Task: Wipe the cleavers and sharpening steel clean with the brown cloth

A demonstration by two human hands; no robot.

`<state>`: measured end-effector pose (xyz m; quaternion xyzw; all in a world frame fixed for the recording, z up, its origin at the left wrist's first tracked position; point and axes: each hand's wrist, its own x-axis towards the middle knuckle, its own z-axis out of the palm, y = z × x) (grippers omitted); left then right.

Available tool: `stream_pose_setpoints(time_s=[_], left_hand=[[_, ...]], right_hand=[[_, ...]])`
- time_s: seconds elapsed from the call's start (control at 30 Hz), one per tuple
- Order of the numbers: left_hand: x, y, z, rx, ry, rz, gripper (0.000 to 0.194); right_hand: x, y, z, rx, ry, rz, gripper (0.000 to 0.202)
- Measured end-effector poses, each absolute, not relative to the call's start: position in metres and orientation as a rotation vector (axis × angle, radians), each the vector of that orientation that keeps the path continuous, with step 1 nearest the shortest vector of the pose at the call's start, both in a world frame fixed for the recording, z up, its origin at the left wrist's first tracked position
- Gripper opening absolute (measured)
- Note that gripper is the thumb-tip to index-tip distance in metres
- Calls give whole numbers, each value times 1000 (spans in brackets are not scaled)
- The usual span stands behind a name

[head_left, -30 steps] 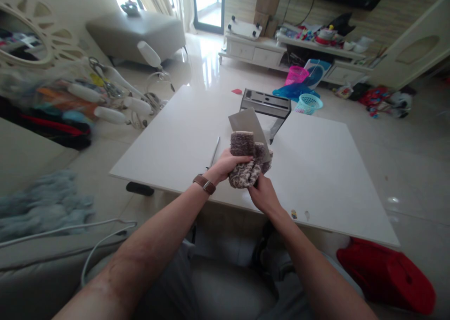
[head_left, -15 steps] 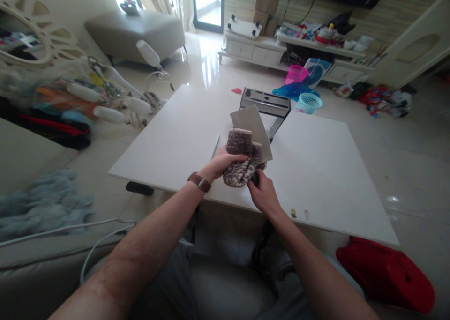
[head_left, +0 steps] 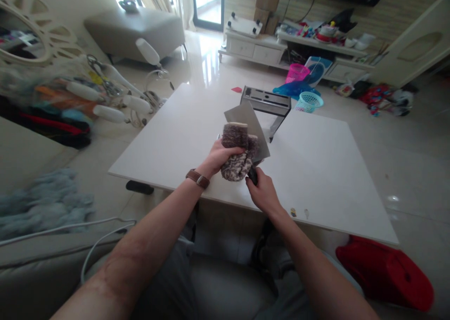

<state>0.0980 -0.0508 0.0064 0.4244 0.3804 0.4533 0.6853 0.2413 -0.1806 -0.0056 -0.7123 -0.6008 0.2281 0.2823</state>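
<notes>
My left hand is closed round a bunched brown and white fuzzy cloth, its thumb lying across the front. Just to the right, my right hand grips the black handle of a cleaver with a wide grey blade. The blade points up and away from me, and the cloth covers part of its left side. Both hands are over the near middle of the white table. Behind the blade stands a knife block with a slotted dark top. A thin metal object left of the cloth is mostly hidden.
Two small stickers mark the table's near edge. A red piece lies near the far edge. Beyond the table are a teal basket and a pink basket. Lamp arms with white shades stand at the left.
Both hands have shifted slightly up and to the left, with the cloth and cleaver. The thin metal object beside the cloth is now mostly covered by my left hand.
</notes>
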Motion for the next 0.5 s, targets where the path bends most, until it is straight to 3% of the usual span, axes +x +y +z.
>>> stream_pose_setpoints(time_s=[0.1,0.3,0.5], left_hand=[[97,-48,5,721,824,1118,43],[116,-67,3,640,713,970,49],[113,-54,3,554,804,1139,45]], right_hand=[[237,-184,-6,-1955,-1630,646,13],[233,-186,-12,-1895,-1644,679,19],[234,-182,-12,-1941,-1707,678,12]])
